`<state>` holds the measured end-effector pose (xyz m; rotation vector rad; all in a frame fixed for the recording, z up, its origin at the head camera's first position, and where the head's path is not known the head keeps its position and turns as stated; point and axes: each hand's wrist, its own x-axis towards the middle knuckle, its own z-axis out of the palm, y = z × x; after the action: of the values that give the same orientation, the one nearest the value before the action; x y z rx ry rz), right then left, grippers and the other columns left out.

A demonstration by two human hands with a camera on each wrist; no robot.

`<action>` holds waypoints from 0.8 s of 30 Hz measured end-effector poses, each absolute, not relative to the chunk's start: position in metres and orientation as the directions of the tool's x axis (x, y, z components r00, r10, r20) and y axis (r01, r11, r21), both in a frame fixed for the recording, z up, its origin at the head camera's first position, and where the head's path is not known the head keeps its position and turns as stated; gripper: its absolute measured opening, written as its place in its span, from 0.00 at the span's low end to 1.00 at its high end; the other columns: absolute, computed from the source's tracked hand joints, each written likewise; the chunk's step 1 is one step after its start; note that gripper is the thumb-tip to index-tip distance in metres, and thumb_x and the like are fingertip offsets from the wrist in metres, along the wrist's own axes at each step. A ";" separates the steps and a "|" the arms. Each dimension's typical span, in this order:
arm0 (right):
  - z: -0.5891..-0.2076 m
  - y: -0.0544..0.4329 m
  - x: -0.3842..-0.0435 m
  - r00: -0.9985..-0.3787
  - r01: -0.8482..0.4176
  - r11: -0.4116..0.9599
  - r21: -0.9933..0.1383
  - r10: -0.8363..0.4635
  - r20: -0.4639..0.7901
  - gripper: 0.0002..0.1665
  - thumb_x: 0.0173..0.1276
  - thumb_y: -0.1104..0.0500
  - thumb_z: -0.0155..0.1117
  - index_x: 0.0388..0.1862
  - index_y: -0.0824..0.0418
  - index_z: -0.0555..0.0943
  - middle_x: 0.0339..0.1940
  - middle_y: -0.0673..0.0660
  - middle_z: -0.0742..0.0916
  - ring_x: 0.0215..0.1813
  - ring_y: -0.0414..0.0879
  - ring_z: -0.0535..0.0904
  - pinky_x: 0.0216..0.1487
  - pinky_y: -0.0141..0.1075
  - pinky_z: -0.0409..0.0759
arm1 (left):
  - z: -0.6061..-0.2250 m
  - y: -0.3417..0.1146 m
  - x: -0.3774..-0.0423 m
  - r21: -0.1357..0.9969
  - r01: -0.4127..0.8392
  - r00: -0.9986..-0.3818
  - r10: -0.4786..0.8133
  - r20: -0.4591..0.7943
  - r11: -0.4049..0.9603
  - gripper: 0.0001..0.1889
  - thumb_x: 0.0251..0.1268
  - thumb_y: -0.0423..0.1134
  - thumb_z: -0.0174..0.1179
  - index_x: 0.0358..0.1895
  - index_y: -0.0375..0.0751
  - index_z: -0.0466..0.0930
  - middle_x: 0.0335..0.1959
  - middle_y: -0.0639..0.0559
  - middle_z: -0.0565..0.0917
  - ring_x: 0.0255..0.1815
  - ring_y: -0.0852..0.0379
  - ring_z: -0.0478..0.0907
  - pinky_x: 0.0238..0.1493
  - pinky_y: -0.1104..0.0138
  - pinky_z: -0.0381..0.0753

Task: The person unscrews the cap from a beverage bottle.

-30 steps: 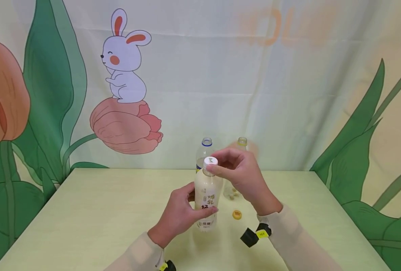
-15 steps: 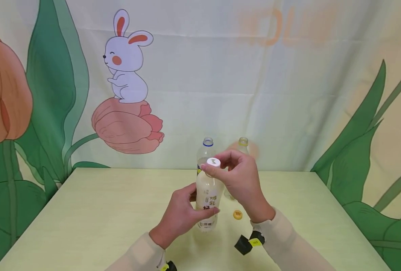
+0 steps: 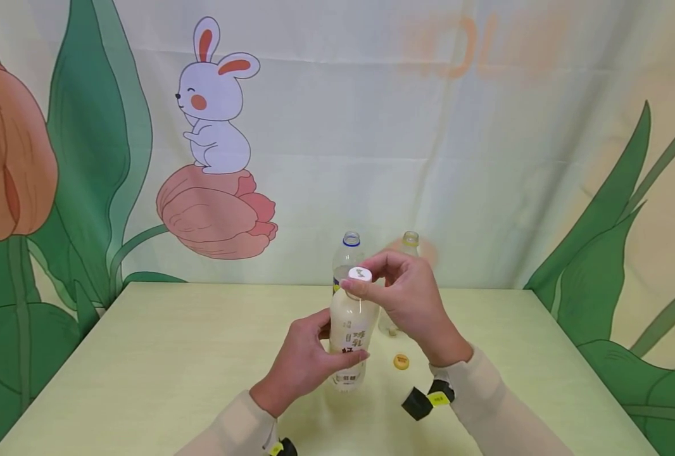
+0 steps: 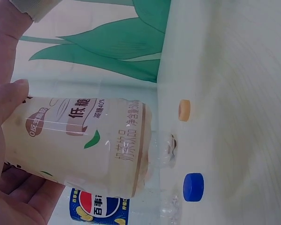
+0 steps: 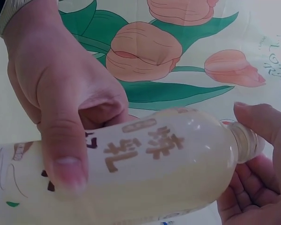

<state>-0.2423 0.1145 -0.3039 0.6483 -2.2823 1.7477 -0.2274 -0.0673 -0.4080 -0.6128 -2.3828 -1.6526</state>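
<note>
A bottle of milky drink [image 3: 351, 323] is gripped round its body by my left hand [image 3: 306, 351], thumb across the front. In the left wrist view its base hangs slightly above the table. My right hand [image 3: 408, 301] pinches the white cap [image 3: 360, 273] at the top between thumb and fingers. The bottle's neck [image 5: 246, 143] shows beside the right thumb in the right wrist view. A yellow cap [image 3: 401, 361] lies on the table to the right of the bottle. The left wrist view also shows a blue cap [image 4: 193, 187] on the table.
Two uncapped clear bottles stand behind: one with a blue neck ring [image 3: 349, 254], the other with a yellow neck ring [image 3: 410, 243], partly hidden by the right hand. A printed curtain [image 3: 337, 126] hangs along the back edge of the pale table [image 3: 172, 354].
My right wrist has swung left and then back right while the fingers stay at the white cap, whose print has turned. The left hand keeps its grip with little movement.
</note>
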 end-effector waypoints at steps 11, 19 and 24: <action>-0.301 0.122 -0.255 -0.808 -0.488 0.070 -0.870 -0.413 0.420 0.10 0.58 0.63 0.80 0.37 0.63 0.88 0.36 0.51 0.88 0.40 0.49 0.84 0.43 0.37 0.83 | -0.409 -0.069 -0.227 0.874 0.418 -0.896 0.270 0.353 0.247 0.23 0.50 0.45 0.81 0.50 0.54 0.85 0.43 0.61 0.89 0.42 0.61 0.87 0.50 0.66 0.87; -0.300 0.127 -0.263 -0.757 -0.486 0.031 -0.873 -0.515 0.403 0.09 0.58 0.66 0.79 0.36 0.64 0.87 0.35 0.52 0.88 0.37 0.47 0.83 0.41 0.34 0.84 | -0.410 -0.071 -0.228 0.883 0.420 -0.884 0.316 0.345 0.209 0.24 0.50 0.43 0.81 0.52 0.54 0.84 0.46 0.61 0.89 0.43 0.60 0.87 0.51 0.63 0.87; -0.301 0.131 -0.272 -0.711 -0.462 -0.026 -0.886 -0.587 0.388 0.08 0.58 0.67 0.78 0.36 0.61 0.88 0.37 0.53 0.88 0.37 0.45 0.83 0.38 0.34 0.85 | -0.411 -0.072 -0.228 0.882 0.428 -0.874 0.340 0.347 0.199 0.24 0.50 0.43 0.81 0.52 0.52 0.84 0.46 0.60 0.89 0.43 0.59 0.88 0.52 0.61 0.88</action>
<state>-0.2724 0.1310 -0.3008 1.2245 -2.2602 1.9789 -0.2285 -0.0719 -0.4105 -0.7618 -2.3736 -1.7860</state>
